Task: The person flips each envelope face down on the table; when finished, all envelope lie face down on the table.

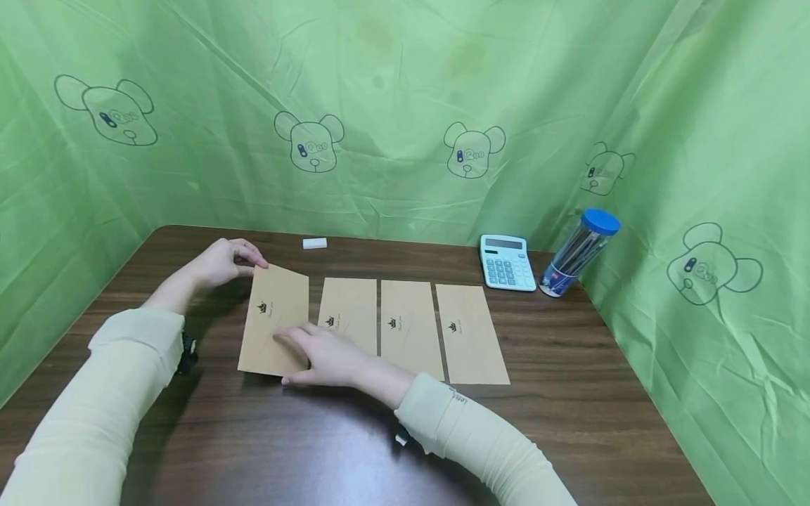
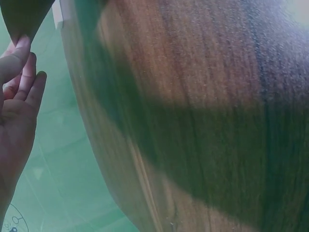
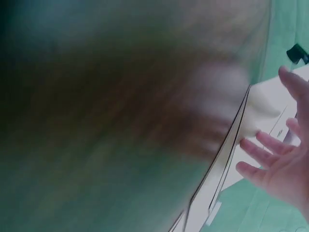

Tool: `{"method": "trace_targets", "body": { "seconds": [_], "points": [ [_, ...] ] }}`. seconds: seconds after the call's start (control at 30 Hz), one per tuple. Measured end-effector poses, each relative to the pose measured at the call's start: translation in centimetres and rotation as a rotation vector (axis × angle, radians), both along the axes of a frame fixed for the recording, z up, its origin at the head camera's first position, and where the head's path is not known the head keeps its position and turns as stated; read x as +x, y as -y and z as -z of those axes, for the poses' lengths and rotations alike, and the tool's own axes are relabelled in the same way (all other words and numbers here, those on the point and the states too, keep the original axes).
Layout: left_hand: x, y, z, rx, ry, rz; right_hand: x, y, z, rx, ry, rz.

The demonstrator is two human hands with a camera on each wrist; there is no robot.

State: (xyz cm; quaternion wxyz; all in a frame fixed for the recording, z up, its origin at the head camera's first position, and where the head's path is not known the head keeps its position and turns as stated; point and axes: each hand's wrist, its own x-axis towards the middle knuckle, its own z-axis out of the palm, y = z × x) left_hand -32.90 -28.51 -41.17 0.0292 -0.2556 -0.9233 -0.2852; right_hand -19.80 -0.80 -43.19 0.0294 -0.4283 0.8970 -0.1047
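A kraft paper envelope (image 1: 287, 292) with a crown and small lettering leans up from the table at the left end of a row. My left hand (image 1: 221, 263) pinches its upper left corner between thumb and fingers; the left wrist view shows that hand (image 2: 17, 108) at the envelope's dark tip (image 2: 26, 17). My right hand (image 1: 329, 358) lies over the lower right part of the same envelope, thumb near its bottom edge. In the right wrist view, the fingers of the right hand (image 3: 289, 169) are spread and fairly straight against pale paper.
Three matching envelopes (image 1: 471, 330) lie flat side by side to the right, the nearest partly behind my right hand. At the back are a white block (image 1: 314, 243), a light blue calculator (image 1: 508, 262) and a blue-lidded clear tube (image 1: 577, 253) of dark sticks. Green cloth (image 1: 392, 190) surrounds the wooden table (image 1: 569, 407).
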Motion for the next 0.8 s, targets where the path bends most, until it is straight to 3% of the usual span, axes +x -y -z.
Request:
{"method": "trace_targets", "body": {
  "seconds": [0.33, 0.67, 0.8],
  "points": [
    [-0.2, -0.6, -1.0, -0.004, 0.052, -0.042, 0.3, 0.8, -0.9, -0.103, 0.018, 0.02],
    [-0.4, -1.1, -2.3, -0.03, 0.022, -0.024, 0.3, 0.7, -1.5, -0.124, 0.049, 0.011],
    [-0.6, -1.3, -2.8, -0.025, 0.042, -0.032, 0.3, 0.6, -1.8, -0.161, 0.069, -0.007]
  ]
}}
